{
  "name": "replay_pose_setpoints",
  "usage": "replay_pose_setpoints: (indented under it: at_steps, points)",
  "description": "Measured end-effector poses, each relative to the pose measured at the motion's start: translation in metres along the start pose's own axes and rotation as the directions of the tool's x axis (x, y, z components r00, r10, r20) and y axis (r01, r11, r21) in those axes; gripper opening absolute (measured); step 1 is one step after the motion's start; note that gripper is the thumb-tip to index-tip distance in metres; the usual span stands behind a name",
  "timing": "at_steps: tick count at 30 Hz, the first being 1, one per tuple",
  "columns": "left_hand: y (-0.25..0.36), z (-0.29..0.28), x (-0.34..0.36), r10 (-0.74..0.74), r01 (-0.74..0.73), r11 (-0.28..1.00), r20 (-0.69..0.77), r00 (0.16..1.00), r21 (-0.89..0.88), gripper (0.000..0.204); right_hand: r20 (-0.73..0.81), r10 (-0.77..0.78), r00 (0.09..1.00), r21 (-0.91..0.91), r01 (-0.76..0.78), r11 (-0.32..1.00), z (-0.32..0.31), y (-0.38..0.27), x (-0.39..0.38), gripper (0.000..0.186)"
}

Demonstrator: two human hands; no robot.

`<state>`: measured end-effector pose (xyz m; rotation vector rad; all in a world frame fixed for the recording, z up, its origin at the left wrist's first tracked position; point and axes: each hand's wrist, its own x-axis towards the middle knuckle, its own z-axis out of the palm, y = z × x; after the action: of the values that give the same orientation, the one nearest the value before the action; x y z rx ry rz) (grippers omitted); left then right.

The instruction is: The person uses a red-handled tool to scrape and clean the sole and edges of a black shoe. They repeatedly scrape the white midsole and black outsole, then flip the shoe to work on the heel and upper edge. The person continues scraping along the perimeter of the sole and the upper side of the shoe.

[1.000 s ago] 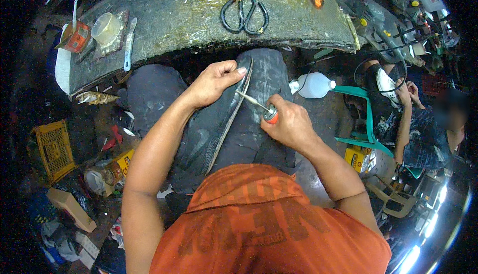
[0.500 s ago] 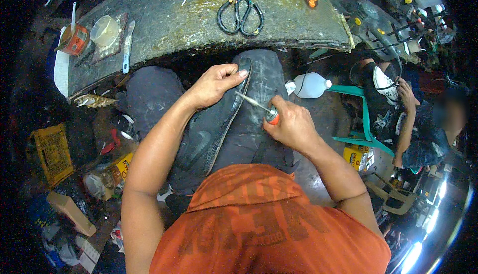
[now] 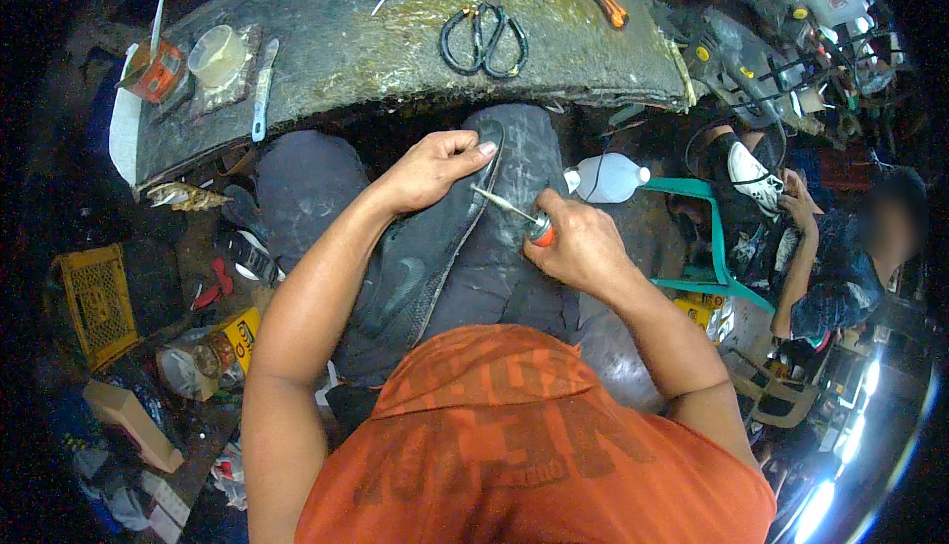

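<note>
Pinching black sneaker [image 3: 403,277] at toe in left hand [image 3: 430,170], over right thigh's [image 3: 529,149] inner edge; clasping red-handled tool [image 3: 541,232] in right hand [image 3: 583,240].

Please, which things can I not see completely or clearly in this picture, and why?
All in the head view:
Tool handle: partly covered by the right hand.
Tool tip: too small to tell its exact shape.
Black shoe: partly covered by the left hand.
Workbench: far side cut off by the upper edge.
</note>
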<state>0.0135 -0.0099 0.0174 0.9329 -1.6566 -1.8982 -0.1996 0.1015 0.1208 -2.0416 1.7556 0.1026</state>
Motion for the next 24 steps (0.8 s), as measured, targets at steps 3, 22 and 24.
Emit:
replay_pose_setpoints:
  at_steps: [3, 22, 24]
  points:
    - [-0.003, 0.001, 0.001, 0.044, -0.045, 0.999, -0.037, 0.998, -0.016, 0.049, 0.000, 0.012, 1.000, 0.035, -0.012, 0.999, 0.008, -0.001, 0.000, 0.037]
    - [-0.004, -0.009, -0.007, 0.055, -0.052, 0.998, -0.076, 0.996, 0.042, 0.040, -0.104, -0.026, 0.994, 0.094, 0.036, 0.995, 0.023, -0.006, -0.006, 0.034]
    - [-0.002, -0.010, -0.008, 0.027, -0.021, 0.997, -0.078, 0.997, 0.073, 0.038, -0.059, -0.057, 0.997, 0.083, 0.062, 0.995, 0.023, -0.006, -0.007, 0.035]
